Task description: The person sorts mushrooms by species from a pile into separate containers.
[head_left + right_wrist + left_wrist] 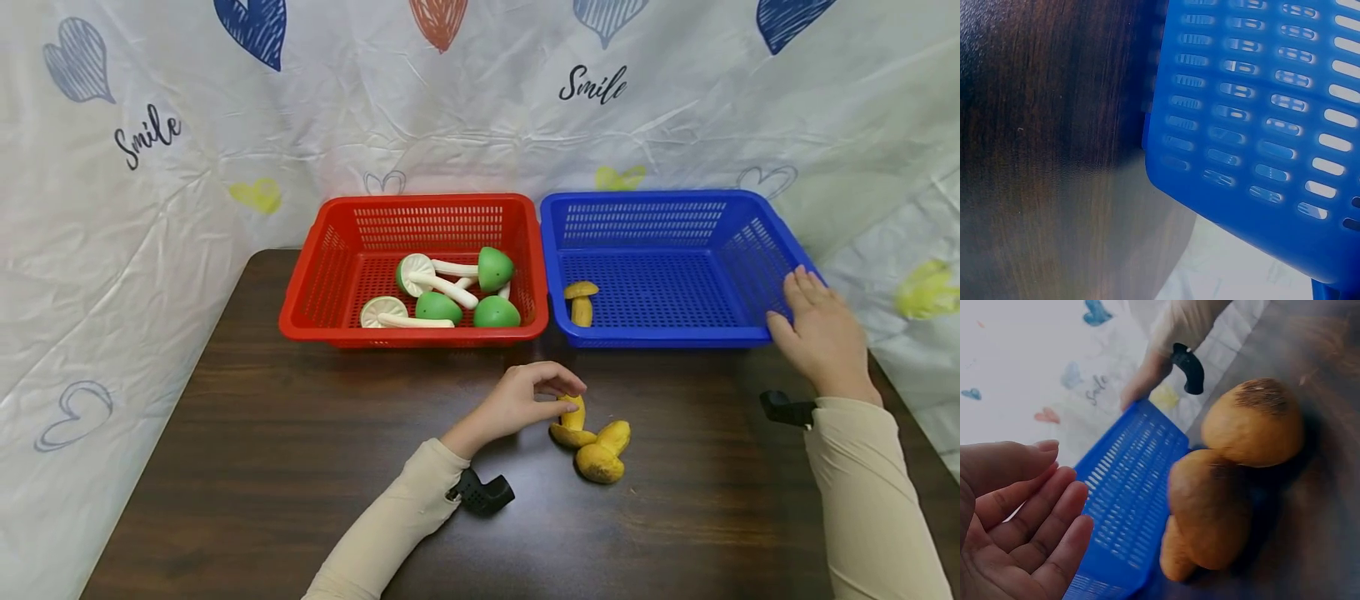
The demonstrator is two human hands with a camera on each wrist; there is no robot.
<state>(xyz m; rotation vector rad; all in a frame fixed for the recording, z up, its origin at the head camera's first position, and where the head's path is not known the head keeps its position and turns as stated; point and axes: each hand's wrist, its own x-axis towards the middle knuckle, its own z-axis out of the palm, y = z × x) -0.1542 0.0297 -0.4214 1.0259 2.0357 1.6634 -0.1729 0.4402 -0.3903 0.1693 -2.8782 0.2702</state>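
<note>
My left hand (517, 400) is over the dark table beside a toy yellow mushroom (573, 421) that stands cap-down, thumb and fingers close to its stem. In the left wrist view the fingers are loosely bent, with a gap between thumb and fingertips and nothing held. A second yellow mushroom (602, 454) lies against the first. My right hand (825, 337) rests on the right rim of the blue basket (660, 337), fingers extended along it and thumb toward the front corner. One yellow mushroom (581, 303) lies in that basket's left front corner.
Left of the blue basket, with rims close together, stands a red basket (412, 335) holding several mushrooms with green caps (497, 312) and white stems. A white cloth (480, 117) with printed hearts hangs behind both baskets.
</note>
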